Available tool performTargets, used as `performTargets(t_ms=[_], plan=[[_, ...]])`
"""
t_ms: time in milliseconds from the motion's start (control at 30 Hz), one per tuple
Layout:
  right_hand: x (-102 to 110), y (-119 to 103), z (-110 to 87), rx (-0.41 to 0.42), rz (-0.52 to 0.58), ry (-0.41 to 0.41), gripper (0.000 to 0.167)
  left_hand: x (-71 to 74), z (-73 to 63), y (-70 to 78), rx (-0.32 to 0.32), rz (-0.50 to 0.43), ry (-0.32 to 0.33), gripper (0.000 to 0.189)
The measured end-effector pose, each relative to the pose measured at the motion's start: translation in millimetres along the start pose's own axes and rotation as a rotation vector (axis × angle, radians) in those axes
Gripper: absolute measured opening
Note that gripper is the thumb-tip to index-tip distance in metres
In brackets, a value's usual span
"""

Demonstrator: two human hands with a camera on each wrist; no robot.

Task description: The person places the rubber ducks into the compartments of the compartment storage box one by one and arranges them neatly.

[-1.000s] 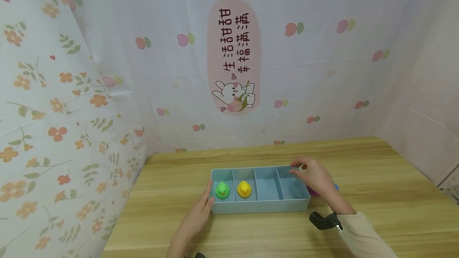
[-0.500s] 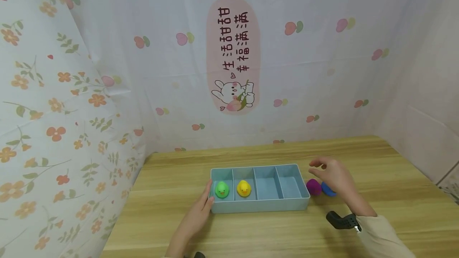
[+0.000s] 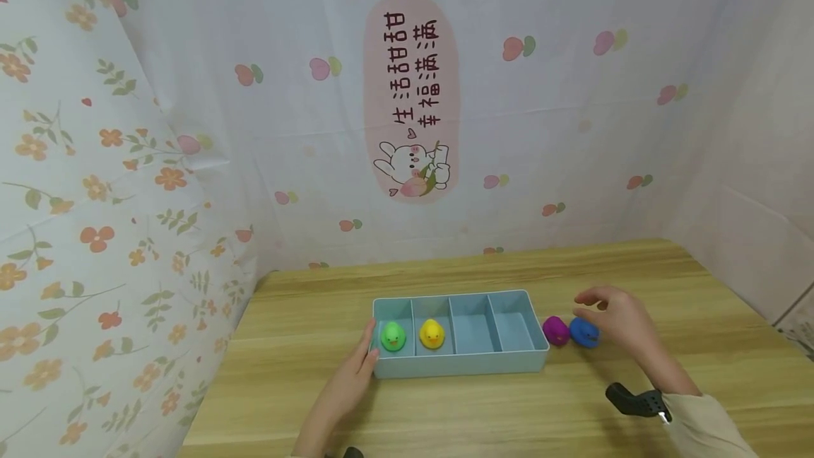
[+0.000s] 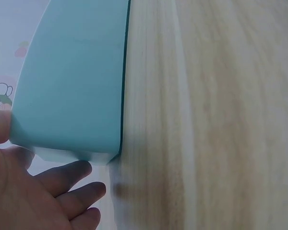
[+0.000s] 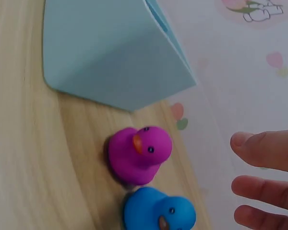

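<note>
A pale blue box (image 3: pixel 458 366) with several compartments stands on the table. In its far-left compartment sits a green rubber duck (image 3: pixel 393 336), with a yellow rubber duck (image 3: pixel 432 334) in the compartment beside it. My left hand (image 3: pixel 348 380) rests against the box's left end, thumb near the front corner and fingers loosely extended along the end wall. Just right of the box, a purple rubber duck (image 5: pixel 139 155) and a blue rubber duck (image 5: pixel 158 211) lie side by side. Above and right of the blue one hovers my right hand (image 3: pixel 620 316), fingers spread and holding nothing.
The wooden table (image 3: pixel 445 415) ends at the back against a printed cloth (image 3: pixel 540 112). Another floral cloth (image 3: pixel 95 232) hangs along the left side. Two compartments at the box's right hold no ducks.
My right hand has moved right, from over the box's right end to beside the blue duck, uncovering the purple and blue ducks. My left hand has stayed at the box.
</note>
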State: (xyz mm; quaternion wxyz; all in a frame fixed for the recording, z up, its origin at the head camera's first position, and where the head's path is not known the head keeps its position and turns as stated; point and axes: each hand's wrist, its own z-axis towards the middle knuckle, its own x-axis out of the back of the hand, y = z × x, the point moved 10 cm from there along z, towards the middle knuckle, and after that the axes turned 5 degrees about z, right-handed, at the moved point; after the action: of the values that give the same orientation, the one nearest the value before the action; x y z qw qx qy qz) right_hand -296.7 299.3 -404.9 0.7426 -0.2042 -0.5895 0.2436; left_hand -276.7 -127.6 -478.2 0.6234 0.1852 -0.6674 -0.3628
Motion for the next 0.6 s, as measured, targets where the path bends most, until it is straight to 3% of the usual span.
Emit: performTargets(t_ms=[400, 600], plan=[[-9.6, 29.9, -9.4, -0.073, 0.015, -0.087, 0.034, -1.2, 0.0, -4.7, 0.035, 0.008, -0.012, 0.055], [-14.2, 37.0, -11.8, -0.037, -0.013, -0.122, 0.041, -1.0, 1.4, -3.0, 0.018, 0.007, -0.008, 0.055]])
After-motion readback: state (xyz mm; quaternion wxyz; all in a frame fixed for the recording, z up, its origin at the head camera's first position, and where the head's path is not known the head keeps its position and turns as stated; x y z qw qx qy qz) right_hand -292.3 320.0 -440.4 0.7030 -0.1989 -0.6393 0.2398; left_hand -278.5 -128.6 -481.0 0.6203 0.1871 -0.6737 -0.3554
